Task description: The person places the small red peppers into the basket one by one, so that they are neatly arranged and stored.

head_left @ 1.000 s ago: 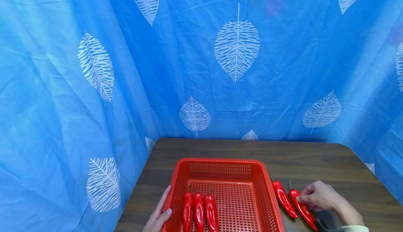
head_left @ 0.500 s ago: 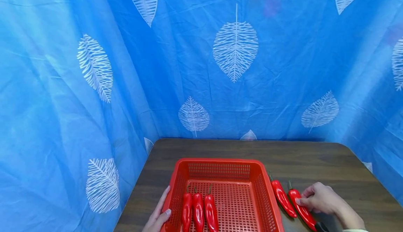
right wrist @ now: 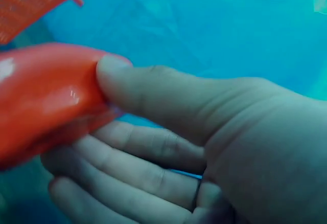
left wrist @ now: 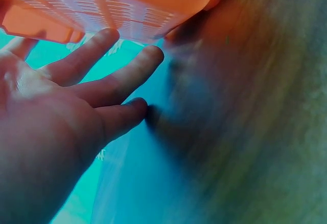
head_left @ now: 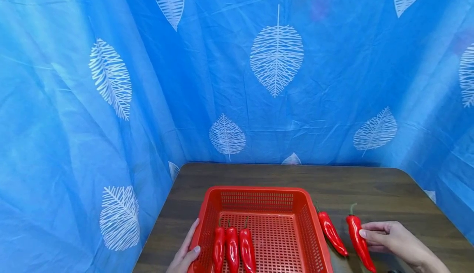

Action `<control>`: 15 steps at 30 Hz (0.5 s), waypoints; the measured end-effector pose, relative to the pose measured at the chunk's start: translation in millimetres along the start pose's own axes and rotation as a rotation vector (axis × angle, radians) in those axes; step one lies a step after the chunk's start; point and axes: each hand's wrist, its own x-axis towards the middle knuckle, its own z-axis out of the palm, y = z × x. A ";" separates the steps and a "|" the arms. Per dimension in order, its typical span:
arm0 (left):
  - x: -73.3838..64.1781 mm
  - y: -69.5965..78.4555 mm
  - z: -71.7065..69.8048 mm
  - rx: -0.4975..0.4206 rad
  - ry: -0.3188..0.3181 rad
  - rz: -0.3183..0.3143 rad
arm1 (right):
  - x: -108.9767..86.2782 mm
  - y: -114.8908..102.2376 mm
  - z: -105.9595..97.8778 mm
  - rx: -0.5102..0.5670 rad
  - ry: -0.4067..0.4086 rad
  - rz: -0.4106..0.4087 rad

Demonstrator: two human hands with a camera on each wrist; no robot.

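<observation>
My right hand (head_left: 398,240) pinches a glossy red chili pepper (head_left: 357,240) between thumb and fingers. Its green stem points up and away, right of the basket. In the right wrist view the thumb presses on the red pepper (right wrist: 51,101) with the fingers beneath. Another red chili pepper (head_left: 332,232) lies on the table between that one and the basket. My left hand (head_left: 184,253) rests against the left side of the red plastic basket (head_left: 255,189), thumb at the rim. Seen from the left wrist, the left hand's fingers (left wrist: 110,83) are spread, nearly straight, beside the basket's slotted wall.
Inside the basket, three red chili peppers (head_left: 232,248) lie side by side on the left. The dark wooden table (head_left: 370,182) reaches back to a blue curtain (head_left: 318,112) with white leaf prints, which also hangs at both sides.
The right hand has picked up the right-hand chili pepper and shifted it slightly right, turning it more upright in the head view. The left hand and the basket have stayed put.
</observation>
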 end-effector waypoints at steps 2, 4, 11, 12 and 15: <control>-0.3 0.5 -0.5 -0.004 0.001 -0.011 | -2.6 -0.1 1.2 0.069 -0.028 -0.023; -0.3 0.7 -0.5 -0.011 0.002 -0.020 | -4.7 -1.4 2.2 0.126 -0.054 -0.034; 0.8 -0.1 -0.5 -0.006 -0.017 0.013 | -6.3 -5.7 4.4 0.303 -0.165 -0.094; 0.9 -0.6 -1.0 0.004 -0.030 0.031 | -6.6 -5.9 4.9 0.332 -0.188 -0.101; 0.4 -2.0 -2.8 0.012 -0.061 0.063 | -8.0 -6.8 6.4 0.400 -0.246 -0.123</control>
